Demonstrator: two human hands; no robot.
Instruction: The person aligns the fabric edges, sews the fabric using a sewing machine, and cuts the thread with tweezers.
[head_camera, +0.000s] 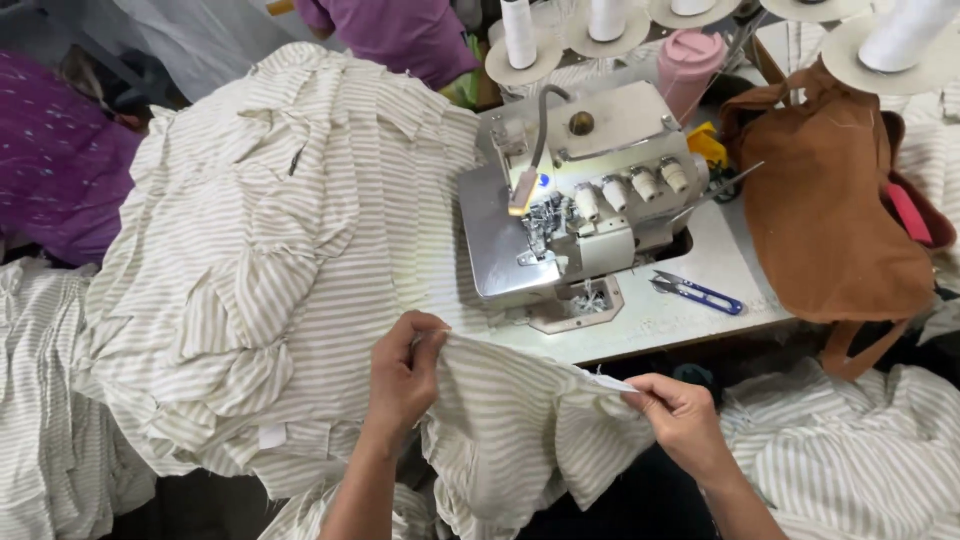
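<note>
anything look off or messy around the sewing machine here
Nothing damaged or spilled. The brown bag slumps over the table's right edge, one strap dangling, and the blue thread snips lie loose beside the machine.

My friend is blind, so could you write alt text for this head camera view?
Two bare hands stretch the edge of a striped cloth piece between them, left hand and right hand, in front of a grey overlock sewing machine. A heap of striped cloth lies left, blue thread snips and a brown bag right.
</note>
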